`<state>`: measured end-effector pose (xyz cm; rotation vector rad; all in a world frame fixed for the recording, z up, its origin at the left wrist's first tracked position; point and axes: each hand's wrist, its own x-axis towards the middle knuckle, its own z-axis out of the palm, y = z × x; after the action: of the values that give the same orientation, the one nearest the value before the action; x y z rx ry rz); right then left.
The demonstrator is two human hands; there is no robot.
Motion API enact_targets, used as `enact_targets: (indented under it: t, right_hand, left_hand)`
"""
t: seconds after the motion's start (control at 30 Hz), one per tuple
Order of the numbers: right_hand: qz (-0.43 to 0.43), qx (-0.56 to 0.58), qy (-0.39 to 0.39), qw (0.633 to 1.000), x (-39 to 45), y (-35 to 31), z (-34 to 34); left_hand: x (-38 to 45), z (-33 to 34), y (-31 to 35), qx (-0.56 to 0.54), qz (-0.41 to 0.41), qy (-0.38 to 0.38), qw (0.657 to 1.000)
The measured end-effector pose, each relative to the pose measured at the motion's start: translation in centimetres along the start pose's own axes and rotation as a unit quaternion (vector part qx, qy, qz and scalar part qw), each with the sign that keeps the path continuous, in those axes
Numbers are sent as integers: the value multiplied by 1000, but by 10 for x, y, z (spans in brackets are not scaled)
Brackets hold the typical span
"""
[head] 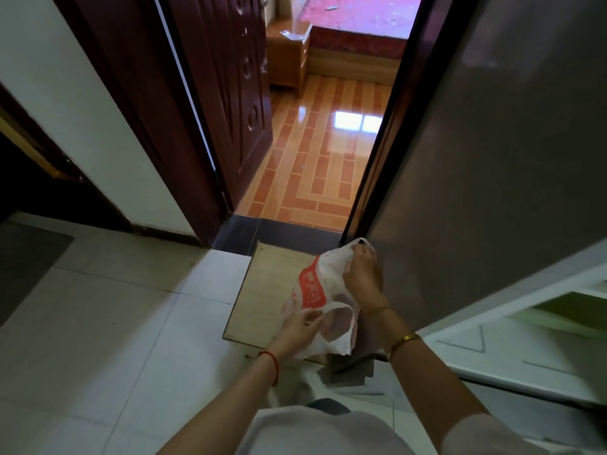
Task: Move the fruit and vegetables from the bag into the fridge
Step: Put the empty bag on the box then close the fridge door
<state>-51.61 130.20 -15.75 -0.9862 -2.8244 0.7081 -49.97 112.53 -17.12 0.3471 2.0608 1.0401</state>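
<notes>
A white and red plastic bag (323, 300) sits on a low wooden board (262, 297) just left of the grey fridge door (492, 178), the left hand (300, 325) pinching its near handle, the right hand (363, 274) with fingers closed on its far rim.

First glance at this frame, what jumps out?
The white plastic bag with red print at lower centre, resting on a low wooden board on the floor, with the left hand on its near handle and the right hand at its far edge. Then the open fridge door filling the right side, and the glossy orange tiled floor through the doorway ahead.
</notes>
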Motion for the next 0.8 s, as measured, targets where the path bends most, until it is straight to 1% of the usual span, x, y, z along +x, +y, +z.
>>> enact_targets:
  t: [0.07,0.13,0.23,0.33,0.43,0.57,0.7,0.8]
  right_hand:
    - [-22,28,7,999,-13,-5,-11]
    - [-44,56,12,997,-31,-7,-22]
    - [-69,76,29,994,-65,-6,-36]
    - [-69,87,46,993,-105,-4,-46]
    - [-67,66,73,993,-146,-2,-53]
    - [-56,71,106,990,-199,5,-60]
    - [-45,63,160,984,-253,12,-73]
    - [-5,67,173,983,-289,24,-83]
  left_hand:
    - [-4,-15,4,45,31,37,998]
    - [-12,-33,9,94,81,73,990]
    - [-28,-58,16,147,148,143,967]
    - [-46,-74,17,174,208,174,947]
    - [-67,-79,14,181,251,169,936]
    - [-97,-75,8,194,319,144,916]
    - [-123,-72,5,232,367,135,891]
    - [-142,-69,11,245,387,125,880]
